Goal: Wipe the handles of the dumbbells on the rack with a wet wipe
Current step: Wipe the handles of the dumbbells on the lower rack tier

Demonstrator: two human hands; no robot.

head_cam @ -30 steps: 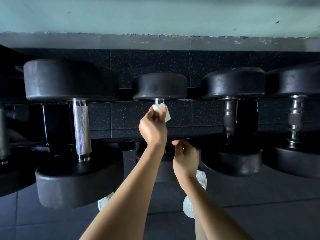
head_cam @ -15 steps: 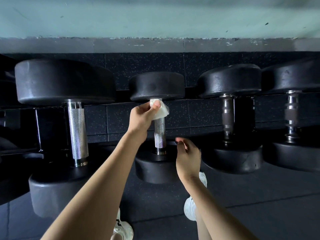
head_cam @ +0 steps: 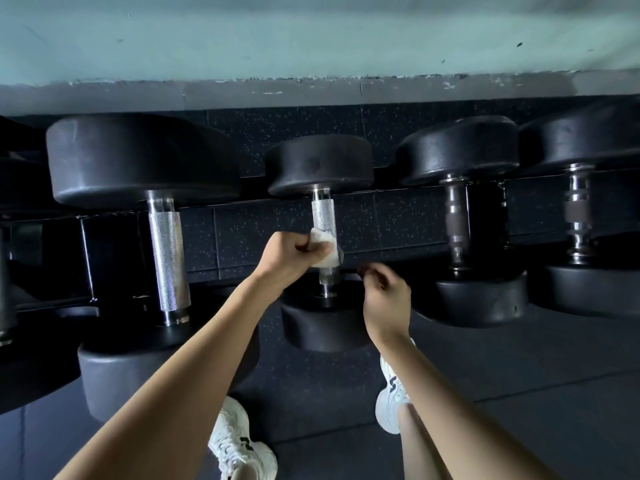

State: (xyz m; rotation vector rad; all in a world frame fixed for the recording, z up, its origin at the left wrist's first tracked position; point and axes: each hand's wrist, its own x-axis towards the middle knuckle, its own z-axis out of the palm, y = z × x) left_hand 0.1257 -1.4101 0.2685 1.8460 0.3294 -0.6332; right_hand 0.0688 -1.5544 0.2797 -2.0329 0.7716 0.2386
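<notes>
The left hand [head_cam: 287, 254] was clamped round the wipe [head_cam: 325, 249], wrapping it on the middle handle [head_cam: 323, 216] near the front edge of the rack [head_cam: 88, 261], likely to rub all round | right hand [head_cam: 384, 299] hung loosely curled, empty, just beside, apart from the left.

Wipe [head_cam: 327, 251] lower down the handle [head_cam: 323, 214]

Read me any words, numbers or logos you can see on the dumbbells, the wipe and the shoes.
No text can be read here.
On the dumbbells: no number or label shows on the black ends.
On the wipe: nothing.
On the shoes: a dark mark on the side of each, too blurred to read.
</notes>
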